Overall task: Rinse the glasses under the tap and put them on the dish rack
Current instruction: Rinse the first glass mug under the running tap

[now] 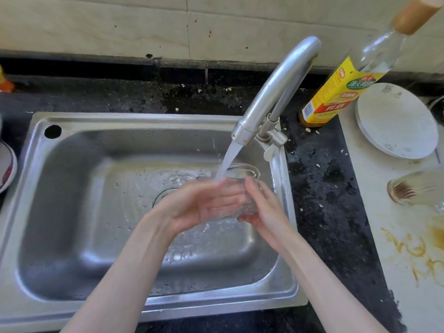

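Observation:
A clear glass (pixel 242 186) is tilted under the running tap (pixel 271 92), over the right part of the steel sink (pixel 72 212). Water pours from the spout onto its rim and my fingers. My right hand (pixel 262 207) grips the glass from the right side and below. My left hand (pixel 204 205) lies against the glass from the left with its fingers straight, palm turned up. A second glass (pixel 418 188) with brown residue at its bottom lies on its side on the white board at the right edge.
White plates (pixel 396 121) are stacked at the back right on a stained white board (pixel 396 248). A yellow-labelled bottle (pixel 341 90) stands behind the tap. A bowl (pixel 6 167) peeks in at the left edge. Black wet countertop (pixel 324 188) surrounds the sink.

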A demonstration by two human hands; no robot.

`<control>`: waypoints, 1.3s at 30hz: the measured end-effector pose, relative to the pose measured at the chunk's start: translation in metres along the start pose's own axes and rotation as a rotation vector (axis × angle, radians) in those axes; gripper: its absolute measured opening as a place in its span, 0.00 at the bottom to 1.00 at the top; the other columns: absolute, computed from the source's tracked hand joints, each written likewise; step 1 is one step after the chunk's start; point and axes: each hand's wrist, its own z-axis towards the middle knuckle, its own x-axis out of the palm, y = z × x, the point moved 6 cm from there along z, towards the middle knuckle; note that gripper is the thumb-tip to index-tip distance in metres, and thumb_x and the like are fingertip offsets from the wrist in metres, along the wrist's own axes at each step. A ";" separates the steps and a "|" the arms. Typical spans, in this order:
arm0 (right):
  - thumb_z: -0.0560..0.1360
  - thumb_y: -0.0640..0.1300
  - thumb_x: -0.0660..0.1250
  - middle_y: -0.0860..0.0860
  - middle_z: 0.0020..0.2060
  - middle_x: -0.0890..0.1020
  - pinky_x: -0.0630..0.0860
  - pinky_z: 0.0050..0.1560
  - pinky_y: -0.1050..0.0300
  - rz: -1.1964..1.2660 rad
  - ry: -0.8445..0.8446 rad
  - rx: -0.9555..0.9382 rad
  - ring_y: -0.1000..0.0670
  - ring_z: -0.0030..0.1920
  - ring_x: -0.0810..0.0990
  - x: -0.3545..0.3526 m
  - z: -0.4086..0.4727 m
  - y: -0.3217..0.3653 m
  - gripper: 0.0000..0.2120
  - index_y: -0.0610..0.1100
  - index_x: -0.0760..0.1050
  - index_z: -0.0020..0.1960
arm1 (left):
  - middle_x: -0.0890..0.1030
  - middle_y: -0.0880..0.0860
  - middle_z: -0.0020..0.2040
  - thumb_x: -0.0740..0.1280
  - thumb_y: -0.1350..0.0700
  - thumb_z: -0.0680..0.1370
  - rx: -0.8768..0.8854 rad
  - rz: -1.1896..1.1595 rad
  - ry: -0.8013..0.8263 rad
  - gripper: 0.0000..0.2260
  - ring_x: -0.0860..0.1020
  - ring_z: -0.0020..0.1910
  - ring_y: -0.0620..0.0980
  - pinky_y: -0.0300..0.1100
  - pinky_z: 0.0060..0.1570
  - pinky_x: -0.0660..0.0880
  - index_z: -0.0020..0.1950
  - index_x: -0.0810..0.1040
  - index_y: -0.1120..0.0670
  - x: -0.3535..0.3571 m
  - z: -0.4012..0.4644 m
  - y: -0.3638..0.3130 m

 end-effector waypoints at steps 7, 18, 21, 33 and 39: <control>0.63 0.57 0.77 0.43 0.54 0.80 0.72 0.44 0.48 0.150 0.190 -0.116 0.45 0.48 0.79 0.003 0.002 0.013 0.32 0.45 0.73 0.62 | 0.69 0.69 0.66 0.58 0.48 0.77 -0.106 -0.425 0.263 0.26 0.69 0.68 0.62 0.57 0.68 0.63 0.62 0.74 0.70 0.019 -0.005 -0.007; 0.75 0.49 0.62 0.44 0.51 0.81 0.74 0.49 0.50 0.318 -0.036 0.163 0.44 0.47 0.80 -0.001 -0.003 -0.002 0.17 0.46 0.75 0.62 | 0.84 0.56 0.47 0.71 0.58 0.71 0.179 0.489 -0.021 0.09 0.82 0.49 0.53 0.42 0.52 0.77 0.50 0.83 0.58 0.000 -0.003 -0.012; 0.79 0.58 0.56 0.44 0.44 0.85 0.78 0.48 0.49 0.114 -0.090 0.237 0.44 0.44 0.83 0.000 -0.001 -0.013 0.22 0.43 0.74 0.62 | 0.84 0.55 0.46 0.67 0.63 0.75 0.225 0.756 -0.014 0.06 0.83 0.47 0.50 0.41 0.53 0.76 0.50 0.82 0.58 0.013 -0.001 -0.008; 0.69 0.60 0.60 0.52 0.61 0.77 0.66 0.67 0.39 -0.183 -0.179 -0.232 0.48 0.64 0.73 0.002 -0.015 -0.001 0.17 0.61 0.73 0.57 | 0.81 0.62 0.56 0.61 0.59 0.74 0.013 -0.191 0.049 0.13 0.80 0.56 0.56 0.46 0.57 0.76 0.48 0.83 0.62 0.020 -0.007 -0.001; 0.64 0.71 0.65 0.49 0.61 0.77 0.76 0.53 0.50 0.013 -0.229 0.158 0.47 0.60 0.76 -0.001 -0.010 -0.016 0.33 0.55 0.72 0.63 | 0.84 0.58 0.48 0.70 0.67 0.70 0.164 0.366 -0.139 0.12 0.82 0.49 0.47 0.34 0.50 0.77 0.53 0.80 0.61 0.013 -0.009 0.001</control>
